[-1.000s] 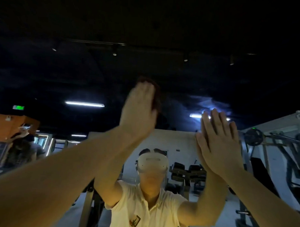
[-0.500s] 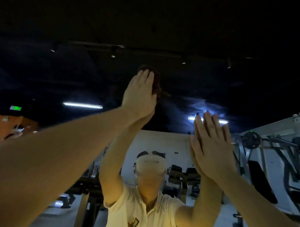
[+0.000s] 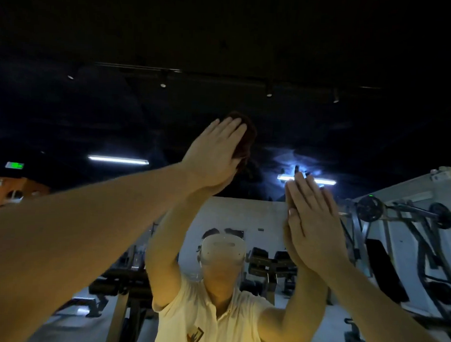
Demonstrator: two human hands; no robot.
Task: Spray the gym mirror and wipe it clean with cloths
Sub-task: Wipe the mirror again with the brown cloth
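High on the mirror (image 3: 374,130), my left hand (image 3: 215,150) presses the dark cloth (image 3: 246,138) with straight fingers; ungripped, it could slip and drop. My right hand (image 3: 314,225), flat and open (no cloth visible), may smear the glass.

cloth (image 3: 246,143) between left hand (image 3: 214,155) and mirror (image 3: 144,111); right hand (image 3: 312,225) beside.

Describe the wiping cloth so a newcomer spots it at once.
Find the gym mirror filling the view. High on it, the left hand presses flat; the cloth is the dark reddish-brown wad peeking past its fingers. The lower right hand shows no cloth.
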